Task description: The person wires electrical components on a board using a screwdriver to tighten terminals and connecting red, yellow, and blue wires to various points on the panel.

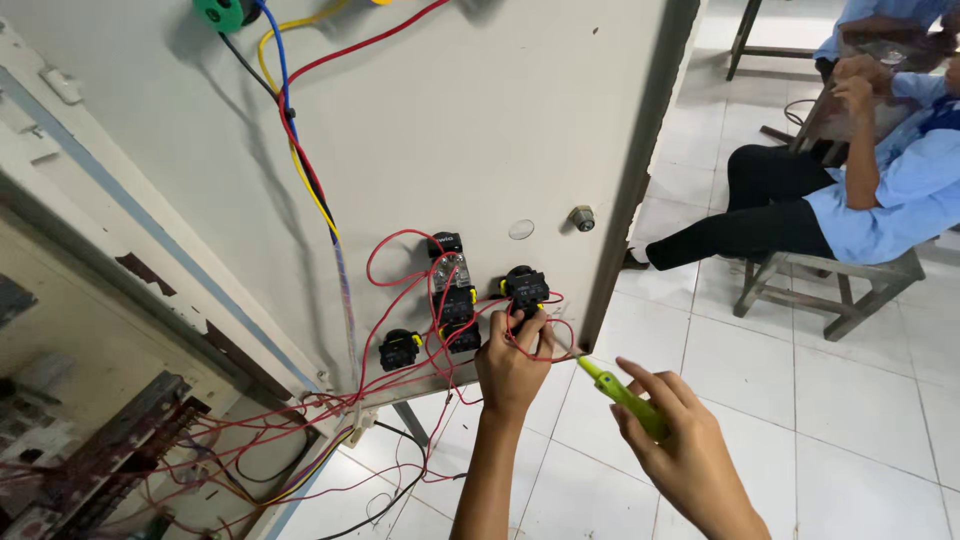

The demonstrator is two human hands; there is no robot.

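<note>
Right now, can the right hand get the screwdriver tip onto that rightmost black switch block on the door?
Probably yes. The right hand holds the green screwdriver with its tip just beside the black switch block. Only the left hand, pinching the red wires there, crowds the approach.

Bright, even daylight fills the scene, strongest on the white floor [800,400] to the right of the fingers, where the tiles show soft glare. The grey door [480,120] above the fingers is evenly lit; the cables [300,150] cast soft shadows leftward on it. Lower left, the cabinet interior [90,430] is dimmer and slightly blurred. Straight edges bow near the frame's borders. Hands appear sharp.
</note>
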